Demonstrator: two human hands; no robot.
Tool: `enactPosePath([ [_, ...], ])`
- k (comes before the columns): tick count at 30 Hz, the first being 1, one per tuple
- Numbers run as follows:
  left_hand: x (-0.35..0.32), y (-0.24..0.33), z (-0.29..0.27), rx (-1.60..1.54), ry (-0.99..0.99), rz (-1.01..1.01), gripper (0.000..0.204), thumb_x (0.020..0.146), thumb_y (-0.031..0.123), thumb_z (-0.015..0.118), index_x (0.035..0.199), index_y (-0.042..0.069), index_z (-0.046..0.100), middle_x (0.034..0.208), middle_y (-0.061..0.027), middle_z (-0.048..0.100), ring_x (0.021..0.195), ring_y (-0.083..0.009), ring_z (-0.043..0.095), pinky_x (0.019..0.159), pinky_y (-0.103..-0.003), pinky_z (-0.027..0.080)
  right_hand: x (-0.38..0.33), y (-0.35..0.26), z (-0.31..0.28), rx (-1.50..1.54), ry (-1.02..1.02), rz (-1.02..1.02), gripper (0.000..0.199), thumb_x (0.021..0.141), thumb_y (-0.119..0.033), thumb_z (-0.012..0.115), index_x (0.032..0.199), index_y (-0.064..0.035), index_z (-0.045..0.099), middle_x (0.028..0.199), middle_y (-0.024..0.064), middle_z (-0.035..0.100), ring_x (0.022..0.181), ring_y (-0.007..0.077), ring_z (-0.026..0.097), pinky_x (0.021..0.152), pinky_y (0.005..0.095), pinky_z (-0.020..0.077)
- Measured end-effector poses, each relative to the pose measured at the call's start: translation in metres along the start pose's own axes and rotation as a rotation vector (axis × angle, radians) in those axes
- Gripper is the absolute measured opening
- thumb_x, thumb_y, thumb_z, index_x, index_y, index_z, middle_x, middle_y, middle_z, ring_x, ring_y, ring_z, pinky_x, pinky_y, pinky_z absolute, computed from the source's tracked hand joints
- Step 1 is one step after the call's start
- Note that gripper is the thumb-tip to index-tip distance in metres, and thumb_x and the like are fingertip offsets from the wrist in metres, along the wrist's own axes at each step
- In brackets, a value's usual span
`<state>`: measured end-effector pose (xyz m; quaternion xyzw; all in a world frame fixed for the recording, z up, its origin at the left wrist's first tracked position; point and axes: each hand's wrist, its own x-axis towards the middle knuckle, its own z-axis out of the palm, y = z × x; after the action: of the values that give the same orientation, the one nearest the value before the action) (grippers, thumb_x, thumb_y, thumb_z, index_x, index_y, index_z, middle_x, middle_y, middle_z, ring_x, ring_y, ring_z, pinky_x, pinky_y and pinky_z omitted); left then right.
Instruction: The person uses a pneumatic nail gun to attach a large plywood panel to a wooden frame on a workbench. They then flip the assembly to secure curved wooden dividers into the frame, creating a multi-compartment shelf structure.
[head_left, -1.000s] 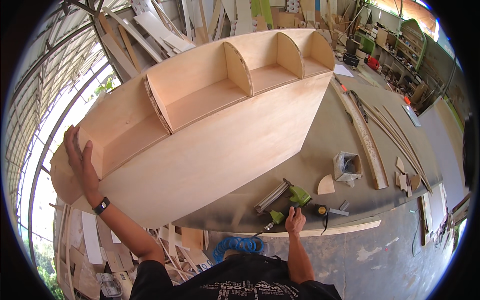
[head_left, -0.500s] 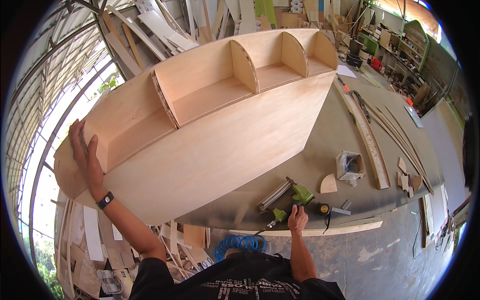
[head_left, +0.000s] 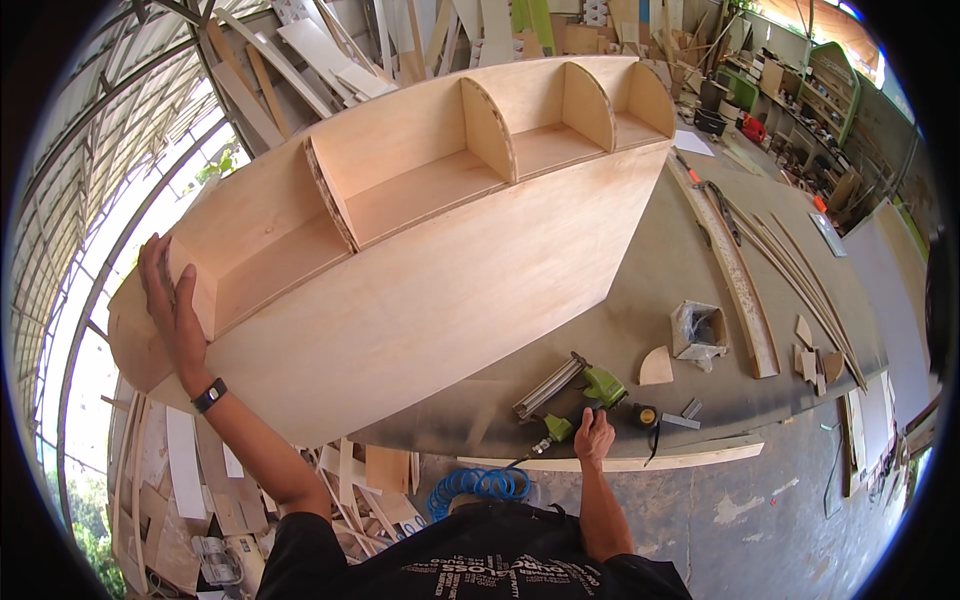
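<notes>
A long, pale plywood shelf unit (head_left: 400, 240) with curved dividers lies on the tabletop (head_left: 640, 290), left hand (head_left: 172, 300) spread flat against its end, right hand (head_left: 596, 436) gripping the green nail gun (head_left: 578, 392) nearby.

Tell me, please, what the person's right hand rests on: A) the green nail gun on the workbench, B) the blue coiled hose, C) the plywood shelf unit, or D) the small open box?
A: the right hand grips the green nail gun on the workbench, while the left hand steadies the plywood shelf unit.

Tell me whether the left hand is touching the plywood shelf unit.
Touching. The head view shows the left hand pressed flat, fingers spread, against the end of the plywood shelf unit, with no gap visible.
</notes>
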<state>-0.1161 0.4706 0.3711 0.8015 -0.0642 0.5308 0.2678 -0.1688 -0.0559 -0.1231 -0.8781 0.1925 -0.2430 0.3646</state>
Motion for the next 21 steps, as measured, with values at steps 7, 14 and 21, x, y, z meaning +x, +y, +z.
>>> enactPosePath([
  [7, 0.0001, -0.0001, -0.0003, 0.036, 0.011, 0.008, 0.055, 0.096, 0.02, 0.062, 0.147, 0.002, 0.05, 0.149, -0.0144, 0.05, 0.144, -0.0307, 0.042, 0.123, -0.044, 0.027, 0.0002, 0.0005, 0.0002, 0.008, -0.002, -0.008, 0.035, 0.103, -0.03, 0.056, 0.082, -0.0033, 0.055, 0.072, 0.0275, 0.061, 0.069, 0.0528, 0.059, 0.063, 0.0592, 0.0439],
  [14, 0.0004, -0.0037, -0.0024, 0.049, -0.003, 0.01, 0.057, 0.096, 0.021, 0.062, 0.148, 0.002, 0.048, 0.15, -0.0147, 0.049, 0.144, -0.0305, 0.042, 0.123, -0.044, 0.027, 0.0005, -0.0025, -0.0007, 0.023, 0.003, -0.005, 0.034, 0.103, -0.03, 0.056, 0.082, -0.0035, 0.055, 0.072, 0.0274, 0.061, 0.069, 0.0525, 0.058, 0.063, 0.0587, 0.0436],
  [21, 0.0, -0.0035, -0.0009, 0.023, 0.007, -0.006, 0.056, 0.096, 0.021, 0.062, 0.148, 0.002, 0.049, 0.152, -0.0148, 0.048, 0.145, -0.0304, 0.041, 0.123, -0.044, 0.027, 0.0002, -0.0024, -0.0006, 0.012, -0.002, -0.004, 0.036, 0.104, -0.031, 0.055, 0.082, -0.0029, 0.054, 0.07, 0.0275, 0.059, 0.068, 0.0525, 0.057, 0.063, 0.0582, 0.0432],
])
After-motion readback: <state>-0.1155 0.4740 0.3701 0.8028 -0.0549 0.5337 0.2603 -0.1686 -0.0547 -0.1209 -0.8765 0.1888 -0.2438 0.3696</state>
